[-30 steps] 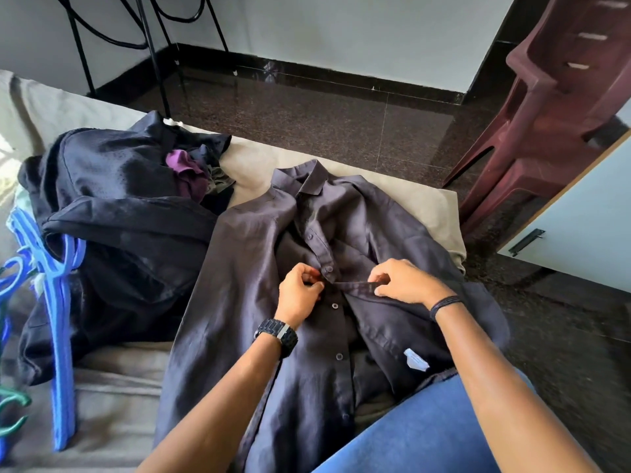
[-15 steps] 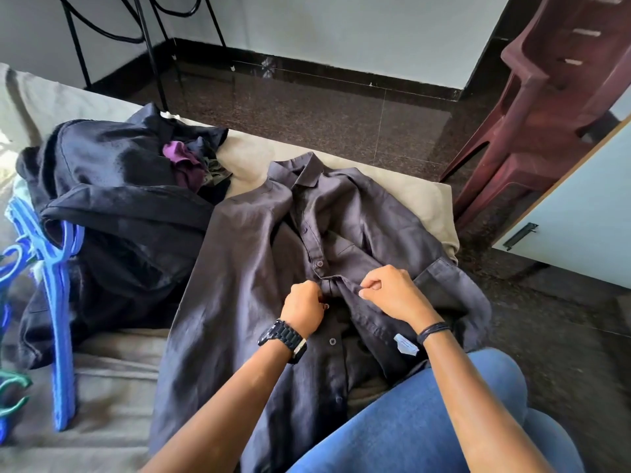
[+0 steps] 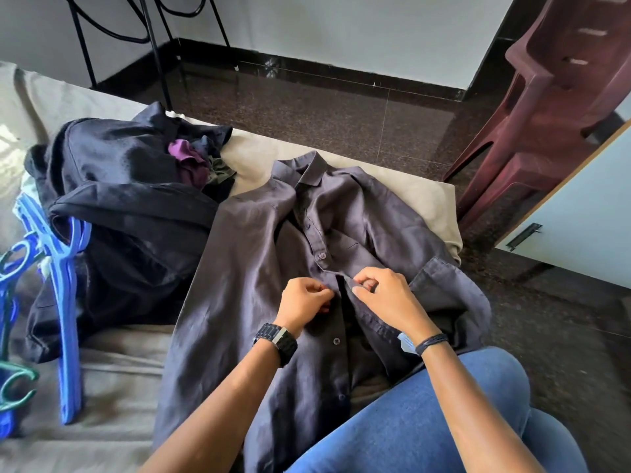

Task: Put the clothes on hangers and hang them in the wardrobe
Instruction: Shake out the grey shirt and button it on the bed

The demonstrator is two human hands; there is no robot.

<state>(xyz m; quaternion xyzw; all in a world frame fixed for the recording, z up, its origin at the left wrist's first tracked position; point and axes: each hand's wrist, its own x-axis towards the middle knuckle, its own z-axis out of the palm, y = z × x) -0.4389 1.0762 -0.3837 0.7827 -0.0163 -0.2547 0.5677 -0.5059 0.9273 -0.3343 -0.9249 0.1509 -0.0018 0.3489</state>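
Both forearms reach forward from the bottom of the view, the hands close together but apart. The left hand (image 3: pixel 304 300) is curled, fingertips pinched against the thumb, a watch on its wrist. The right hand (image 3: pixel 382 295) pinches with thumb and forefinger, a dark band on its wrist.

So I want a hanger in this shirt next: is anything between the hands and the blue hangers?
Yes. The pile of dark clothes lies between the grey shirt, which both the left hand and right hand pinch, and the blue hangers at the bed's left edge.
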